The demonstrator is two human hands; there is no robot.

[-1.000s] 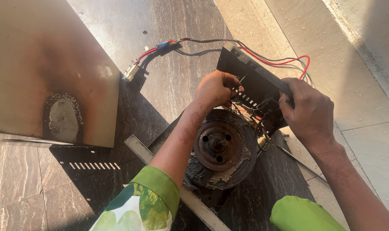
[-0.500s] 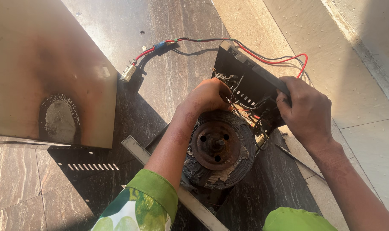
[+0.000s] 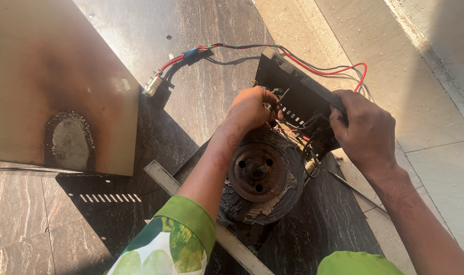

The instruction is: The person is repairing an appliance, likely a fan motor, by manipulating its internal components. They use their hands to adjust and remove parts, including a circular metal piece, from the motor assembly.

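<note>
A round, rusty wound coil [image 3: 260, 175] with a burnt black rim sits in an opened metal chassis on the floor. Behind it a black panel [image 3: 298, 94] stands tilted, with tangled wires at its foot. My right hand [image 3: 362, 130] grips that panel by its right end. My left hand [image 3: 252, 109] reaches over the coil, its fingers closed among the wires at the panel's base; what they pinch is hidden. Red and black leads [image 3: 313, 66] run from the panel to a connector [image 3: 155, 84] lying on the floor.
A tan metal cover [image 3: 53, 86] with a scorched oval patch lies at the left. A grey metal strip [image 3: 165, 178] of the chassis runs diagonally under my left forearm. A thin rod [image 3: 354, 188] lies on the dark stone floor at the right.
My left hand has shifted slightly along the wires at the panel's base. My right hand keeps its grip on the panel. The view has shifted a little.
</note>
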